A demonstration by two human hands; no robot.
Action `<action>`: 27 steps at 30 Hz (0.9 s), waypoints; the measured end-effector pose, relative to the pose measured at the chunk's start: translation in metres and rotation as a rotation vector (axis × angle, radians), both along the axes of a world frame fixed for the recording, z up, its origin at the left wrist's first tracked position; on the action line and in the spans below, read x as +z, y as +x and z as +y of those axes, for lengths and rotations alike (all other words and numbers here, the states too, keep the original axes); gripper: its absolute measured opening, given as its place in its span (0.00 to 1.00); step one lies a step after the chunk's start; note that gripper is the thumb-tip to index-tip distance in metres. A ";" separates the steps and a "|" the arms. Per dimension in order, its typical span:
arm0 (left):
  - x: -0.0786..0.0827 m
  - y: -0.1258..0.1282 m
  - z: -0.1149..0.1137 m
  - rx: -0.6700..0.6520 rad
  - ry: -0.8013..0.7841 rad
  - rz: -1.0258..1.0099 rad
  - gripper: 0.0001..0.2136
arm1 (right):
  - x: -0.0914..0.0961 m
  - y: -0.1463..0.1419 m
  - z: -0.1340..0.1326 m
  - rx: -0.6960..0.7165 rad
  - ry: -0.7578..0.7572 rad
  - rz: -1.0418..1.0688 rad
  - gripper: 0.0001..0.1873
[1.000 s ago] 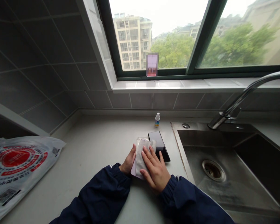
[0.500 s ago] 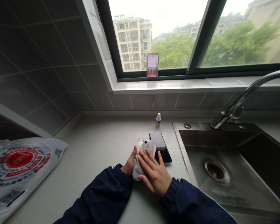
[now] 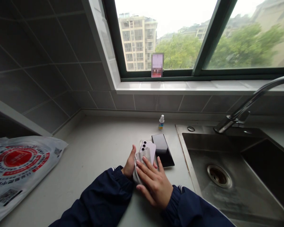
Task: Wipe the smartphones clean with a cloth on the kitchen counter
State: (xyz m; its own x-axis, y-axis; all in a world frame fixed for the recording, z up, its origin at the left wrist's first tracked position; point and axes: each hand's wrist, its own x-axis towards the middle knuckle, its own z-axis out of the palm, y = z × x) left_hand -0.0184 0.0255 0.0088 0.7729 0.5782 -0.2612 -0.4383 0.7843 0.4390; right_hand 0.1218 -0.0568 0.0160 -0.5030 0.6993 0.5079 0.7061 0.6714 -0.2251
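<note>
Leftward, broad counter (image 3: 96,143) between left hand (image 3: 129,165) and bag (image 3: 26,173).

Right hand (image 3: 156,184) palm-down beside the thumb-up left hand (image 3: 129,165)

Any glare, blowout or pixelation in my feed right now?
Head view: the sky through the window is blown out, while the wall tiles at left are dim; a pale sheen lies on the black screen; a pixelated patch hides part of the window; the lilac phone reads clearly, its three lenses distinct.
</note>
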 end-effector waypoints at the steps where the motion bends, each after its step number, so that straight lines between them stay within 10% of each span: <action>1: 0.002 0.000 0.000 0.011 0.016 0.001 0.42 | 0.002 -0.001 0.000 0.007 0.030 0.030 0.22; 11: 0.006 -0.001 0.000 0.090 0.065 0.031 0.43 | 0.003 0.001 0.003 -0.033 0.156 0.214 0.07; 27: 0.003 0.007 -0.003 0.123 0.013 -0.015 0.41 | -0.019 0.006 0.008 -0.031 0.159 0.160 0.15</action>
State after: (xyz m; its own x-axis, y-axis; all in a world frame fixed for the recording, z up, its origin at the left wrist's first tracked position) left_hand -0.0117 0.0229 0.0120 0.6995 0.6723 -0.2422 -0.5378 0.7185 0.4412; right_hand 0.1274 -0.0485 -0.0033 -0.3867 0.6181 0.6844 0.6910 0.6857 -0.2288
